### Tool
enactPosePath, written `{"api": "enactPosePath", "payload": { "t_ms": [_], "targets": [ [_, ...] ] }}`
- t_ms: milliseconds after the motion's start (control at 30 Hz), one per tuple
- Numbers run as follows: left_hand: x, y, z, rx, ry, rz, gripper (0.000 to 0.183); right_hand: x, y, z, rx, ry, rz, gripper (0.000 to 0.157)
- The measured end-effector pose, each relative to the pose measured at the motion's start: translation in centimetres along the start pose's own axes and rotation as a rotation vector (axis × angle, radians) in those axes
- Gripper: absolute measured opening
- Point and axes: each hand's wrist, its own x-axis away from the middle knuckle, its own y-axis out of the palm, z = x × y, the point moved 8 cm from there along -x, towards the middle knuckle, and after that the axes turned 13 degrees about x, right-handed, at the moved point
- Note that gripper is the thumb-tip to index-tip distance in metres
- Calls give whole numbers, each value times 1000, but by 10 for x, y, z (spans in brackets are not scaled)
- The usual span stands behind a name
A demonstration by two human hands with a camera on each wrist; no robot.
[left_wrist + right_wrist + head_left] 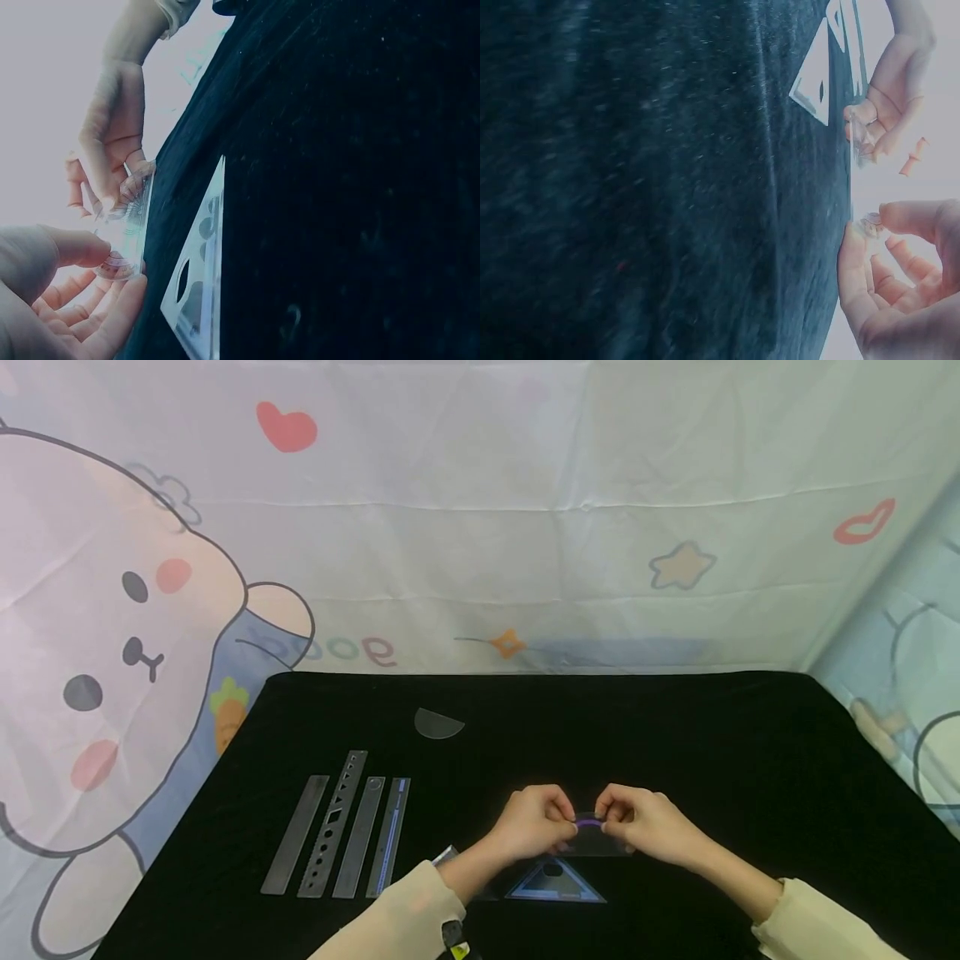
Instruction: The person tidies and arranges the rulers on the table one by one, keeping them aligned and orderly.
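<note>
A clear protractor [592, 842] with a purple arc is held up between both hands over the black cloth. My left hand [534, 820] pinches one end of it between thumb and fingers, and my right hand [647, 823] pinches the other. In the left wrist view the protractor [133, 225] is see-through, with printed lines fanning out and its straight edge towards the cloth. Just below it in the head view lies a clear set square [558, 887] with blue markings. Another clear piece [446, 855] is mostly hidden behind the left forearm.
Several clear straight rulers lie side by side on the left, among them a stencil ruler [327, 835] with cut-out shapes and one with a blue stripe [389, 839]. Farther back is a clear half-round piece [437, 724]. A printed curtain [480, 560] hangs behind the black-covered table [712, 735].
</note>
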Motion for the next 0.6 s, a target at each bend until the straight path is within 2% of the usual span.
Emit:
{"api": "enactPosePath", "payload": {
  "t_ms": [233, 600],
  "targets": [
    [-1, 12, 2, -25, -6, -29, 9, 10, -1, 10, -14, 33, -36, 15],
    [-6, 37, 1, -34, -24, -38, 13, 27, 0, 25, -37, 57, -83, 17]
  ]
}}
